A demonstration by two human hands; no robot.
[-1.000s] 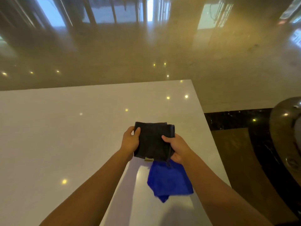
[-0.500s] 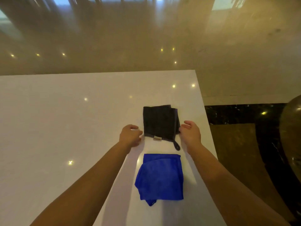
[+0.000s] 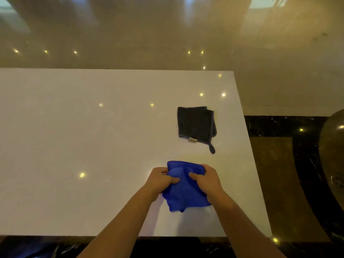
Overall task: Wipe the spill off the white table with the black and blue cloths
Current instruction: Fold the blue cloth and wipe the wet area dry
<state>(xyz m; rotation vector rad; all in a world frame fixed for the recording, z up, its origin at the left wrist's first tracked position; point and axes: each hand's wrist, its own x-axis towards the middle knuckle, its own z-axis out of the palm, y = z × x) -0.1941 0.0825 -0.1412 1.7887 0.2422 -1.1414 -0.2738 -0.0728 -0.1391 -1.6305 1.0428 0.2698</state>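
Head view, looking down. The white tabletop (image 3: pixel 93 155) is filling most of the field, its glossy surface reflecting small ceiling lights; no pooled liquid or stain is standing out on it, so the place of the spill cannot be told (glare may be masking it). Beyond the far edge, a polished brown floor (image 3: pixel 167 34) is mirroring windows.

The black cloth (image 3: pixel 195 122) is lying folded and flat towards the right side of the tabletop, its hanging loop trailing off the near right corner, a pale label showing at its near edge. Nothing is touching it.

The blue cloth (image 3: pixel 184 190) is lying nearer the person, just short of the black one and apart from it. The left hand (image 3: pixel 160 180) and the right hand (image 3: pixel 206 178) are both closing on it: fingers curled over its far half, thumbs pressing in from the inner side, the fabric bunching between them. Each hand is gripping only this cloth.

Step in hand, as a judgement: the blue cloth is being gathered or refolded into a pad, with wiping itself seemingly not yet begun. The next move is calling for a flat, firm pad under the palm, then strokes over the wet patch once it is located, keeping clear of the right edge.

No containers are appearing in this view, so there are no contents to report.
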